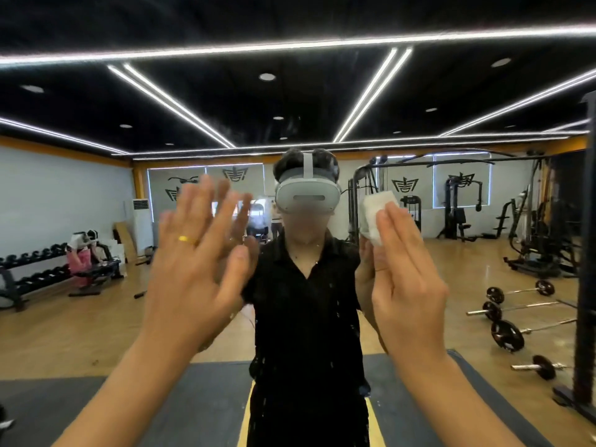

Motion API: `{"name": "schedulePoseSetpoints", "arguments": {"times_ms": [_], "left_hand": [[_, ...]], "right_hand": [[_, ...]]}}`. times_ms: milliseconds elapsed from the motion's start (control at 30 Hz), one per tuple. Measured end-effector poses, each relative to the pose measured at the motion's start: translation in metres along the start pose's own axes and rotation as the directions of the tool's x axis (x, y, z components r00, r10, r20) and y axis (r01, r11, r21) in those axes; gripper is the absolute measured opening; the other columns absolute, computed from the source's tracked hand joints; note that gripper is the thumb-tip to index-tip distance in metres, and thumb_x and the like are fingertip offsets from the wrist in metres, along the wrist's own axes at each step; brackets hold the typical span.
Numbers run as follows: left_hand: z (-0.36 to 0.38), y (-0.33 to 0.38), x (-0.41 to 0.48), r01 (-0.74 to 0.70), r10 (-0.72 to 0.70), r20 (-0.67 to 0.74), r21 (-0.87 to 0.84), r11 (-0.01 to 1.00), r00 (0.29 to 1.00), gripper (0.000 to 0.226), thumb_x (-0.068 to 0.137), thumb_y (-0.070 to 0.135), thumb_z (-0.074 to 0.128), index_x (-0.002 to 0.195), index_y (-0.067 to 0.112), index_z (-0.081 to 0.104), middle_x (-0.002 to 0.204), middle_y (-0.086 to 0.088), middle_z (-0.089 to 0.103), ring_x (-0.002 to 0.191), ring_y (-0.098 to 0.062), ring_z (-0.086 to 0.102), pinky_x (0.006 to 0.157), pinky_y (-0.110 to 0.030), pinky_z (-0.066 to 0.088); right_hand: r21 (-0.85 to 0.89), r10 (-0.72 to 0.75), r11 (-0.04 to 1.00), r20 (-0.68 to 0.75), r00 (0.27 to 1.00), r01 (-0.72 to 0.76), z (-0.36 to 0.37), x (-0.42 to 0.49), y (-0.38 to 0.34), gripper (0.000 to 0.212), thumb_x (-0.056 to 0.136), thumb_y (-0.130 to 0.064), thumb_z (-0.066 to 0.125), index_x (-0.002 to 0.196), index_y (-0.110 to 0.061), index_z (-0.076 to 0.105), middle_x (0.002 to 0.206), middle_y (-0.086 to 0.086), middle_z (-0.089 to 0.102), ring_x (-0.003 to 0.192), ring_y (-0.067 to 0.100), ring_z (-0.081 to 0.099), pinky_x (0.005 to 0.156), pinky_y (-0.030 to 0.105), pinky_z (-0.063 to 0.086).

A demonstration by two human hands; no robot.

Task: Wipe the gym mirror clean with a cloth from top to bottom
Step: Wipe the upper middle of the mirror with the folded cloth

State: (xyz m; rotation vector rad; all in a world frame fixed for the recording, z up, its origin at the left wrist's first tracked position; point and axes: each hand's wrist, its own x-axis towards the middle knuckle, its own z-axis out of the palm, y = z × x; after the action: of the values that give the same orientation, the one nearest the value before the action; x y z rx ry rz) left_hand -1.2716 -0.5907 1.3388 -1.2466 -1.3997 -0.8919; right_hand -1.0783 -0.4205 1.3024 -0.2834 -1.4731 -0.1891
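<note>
we count two raised hands, the left hand (196,269) and the right hand (408,285), one white cloth (375,214), one gold ring (184,239), one mirror (96,195), and four barbells (519,290) reflected on the floor.

Large glossy glass gym mirror (322,108): smooth, highly reflective, flecked with small pale spots over the dark reflected shirt. Small white folded cloth (375,214): soft, matt, finely textured weave, pressed flat to the glass under the fingers (395,227) of the right hand (408,285). Thin yellow metal ring (184,239): polished, shiny, worn on the left hand (196,269). Reflected items: pale wooden plank floor (80,333), smooth with a satin sheen; dark grey floor mat (193,401), matt; white plastic headset (308,196), smooth and semi-gloss; black disc barbells with chromed metal bars (516,291), the bars bright, the discs dull; black ceiling (290,101), glossy.
</note>
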Motion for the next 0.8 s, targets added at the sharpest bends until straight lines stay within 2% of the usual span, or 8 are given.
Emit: {"name": "schedulePoseSetpoints", "arguments": {"times_ms": [100,233,333,500,567,633,700,800], "left_hand": [[-0.016,-0.044,-0.004,0.115,-0.114,-0.017,0.083,0.990,0.993,0.066,0.101,0.035,0.041,0.162,0.019,0.025,0.172,-0.007,0.012,0.159,-0.024,0.006,0.126,-0.057,0.009],[-0.009,-0.069,-0.009,0.059,-0.059,-0.004,0.172,0.983,0.998,0.064,0.103,0.039,0.034,0.161,0.015,0.028,0.171,-0.012,0.012,0.158,-0.031,0.010,0.120,-0.067,0.016],[-0.004,-0.070,-0.012,0.073,-0.070,-0.024,0.171,0.983,0.997,0.064,0.102,0.040,0.033,0.162,0.016,0.026,0.172,-0.009,0.010,0.159,-0.027,0.007,0.122,-0.065,0.013],[-0.003,-0.073,-0.011,0.066,-0.060,-0.040,0.162,0.985,0.997,0.065,0.101,0.039,0.034,0.161,0.014,0.030,0.172,-0.008,0.008,0.159,-0.027,0.006,0.125,-0.061,0.008],[-0.003,-0.071,-0.012,0.069,-0.061,-0.054,0.155,0.986,0.997,0.065,0.101,0.038,0.035,0.161,0.014,0.030,0.172,-0.008,0.009,0.159,-0.027,0.006,0.126,-0.056,0.005],[-0.003,-0.071,-0.012,0.066,-0.057,-0.067,0.146,0.987,0.996,0.064,0.101,0.037,0.036,0.161,0.014,0.030,0.172,-0.008,0.009,0.159,-0.027,0.007,0.127,-0.051,0.001],[-0.004,-0.071,-0.013,0.051,-0.039,-0.079,0.146,0.988,0.996,0.063,0.101,0.037,0.037,0.161,0.015,0.030,0.172,-0.009,0.011,0.159,-0.028,0.008,0.127,-0.049,0.000],[-0.004,-0.071,-0.013,0.049,-0.039,-0.073,0.147,0.988,0.997,0.063,0.102,0.037,0.037,0.161,0.015,0.031,0.172,-0.009,0.010,0.159,-0.029,0.008,0.127,-0.049,-0.001]], "right_hand": [[0.013,0.061,0.998,-0.106,0.992,-0.060,0.013,0.010,-0.013,0.042,0.105,-0.007,0.050,0.146,-0.002,0.052,0.153,0.009,0.049,0.146,0.022,0.043,0.113,0.043,0.045],[0.047,0.118,0.993,-0.145,0.982,-0.112,0.036,0.019,-0.045,0.044,0.101,-0.002,0.056,0.145,-0.002,0.054,0.151,0.011,0.052,0.144,0.026,0.047,0.115,0.040,0.043],[0.051,-0.075,0.996,0.000,0.997,0.075,0.050,0.016,-0.065,0.053,0.092,0.010,0.061,0.144,-0.001,0.055,0.151,0.013,0.052,0.146,0.027,0.044,0.119,0.040,0.039],[-0.062,-0.396,0.905,0.232,0.888,0.420,0.032,0.037,-0.035,0.067,0.082,0.019,0.073,0.143,-0.003,0.056,0.150,0.014,0.054,0.143,0.030,0.047,0.120,0.043,0.039],[-0.115,-0.363,0.910,0.249,0.898,0.399,0.021,0.062,-0.024,0.063,0.087,0.012,0.072,0.144,-0.006,0.055,0.151,0.011,0.053,0.144,0.027,0.046,0.119,0.043,0.040],[-0.129,-0.272,0.946,0.173,0.947,0.296,0.016,0.090,-0.023,0.046,0.099,-0.003,0.057,0.145,-0.006,0.055,0.150,0.012,0.054,0.143,0.025,0.046,0.119,0.041,0.041],[-0.110,-0.182,0.975,0.091,0.979,0.192,0.018,0.102,-0.027,0.043,0.101,-0.014,0.048,0.143,-0.005,0.057,0.148,0.013,0.055,0.141,0.024,0.047,0.119,0.036,0.039],[-0.055,-0.181,0.981,0.094,0.979,0.186,0.029,0.064,-0.040,0.047,0.096,0.005,0.057,0.143,-0.004,0.058,0.151,0.013,0.053,0.143,0.025,0.048,0.115,0.042,0.045]]}}
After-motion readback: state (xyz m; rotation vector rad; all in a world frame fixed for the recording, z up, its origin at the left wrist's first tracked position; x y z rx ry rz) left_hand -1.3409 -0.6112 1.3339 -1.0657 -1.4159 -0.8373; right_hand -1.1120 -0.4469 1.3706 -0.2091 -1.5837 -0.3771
